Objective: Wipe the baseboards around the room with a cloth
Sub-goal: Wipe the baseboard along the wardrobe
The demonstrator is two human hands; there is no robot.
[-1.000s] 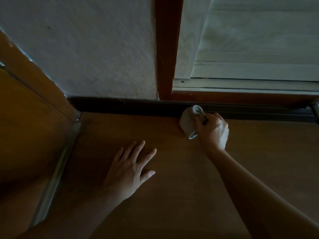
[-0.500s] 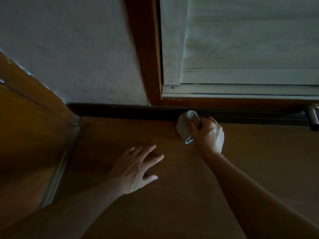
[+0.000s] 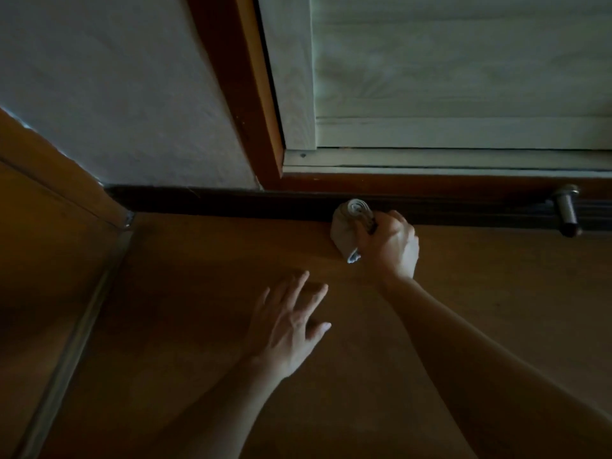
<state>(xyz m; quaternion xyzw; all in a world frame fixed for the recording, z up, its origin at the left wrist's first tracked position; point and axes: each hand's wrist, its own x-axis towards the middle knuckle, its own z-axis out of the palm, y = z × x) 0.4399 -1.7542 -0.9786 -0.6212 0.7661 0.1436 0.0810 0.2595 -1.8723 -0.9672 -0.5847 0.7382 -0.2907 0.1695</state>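
Dim light, view looks down at a wall corner. Right hand [image 3: 389, 248] is just right of view centre, grip closed tight round a rolled pale cloth [image 3: 346, 228]. Its fingers curl round the roll. The roll's spiral end sticks out at the hand's 11 o'clock and a looser tail hangs out at its 8 o'clock. The cloth's top end touches the dark baseboard [image 3: 215, 202], a little to the 3 o'clock side of where the door frame [image 3: 245, 94] comes down to it. The baseboard runs 9-to-3 across the middle of the view, along the foot of the white wall [image 3: 116, 94], and carries on as a dark band under the reddish-brown frame and the pale wood-grain door [image 3: 463, 77]. Left hand [image 3: 291, 326] is at 7 o'clock from the right hand, well apart from the cloth. Its grip is open and holds nothing, fingers straight and spread, pointing to about 1 o'clock. Its palm faces down on or just over the brown floor [image 3: 198, 309]; contact can't be told. A metal peg [image 3: 567, 210] stands out from the dark band at the far 3 o'clock edge, well apart from the cloth. A metal strip [image 3: 76, 326] runs along the floor from the corner at 9 o'clock down toward 7 o'clock, with a brown panel [image 3: 39, 243] on its 9 o'clock side.
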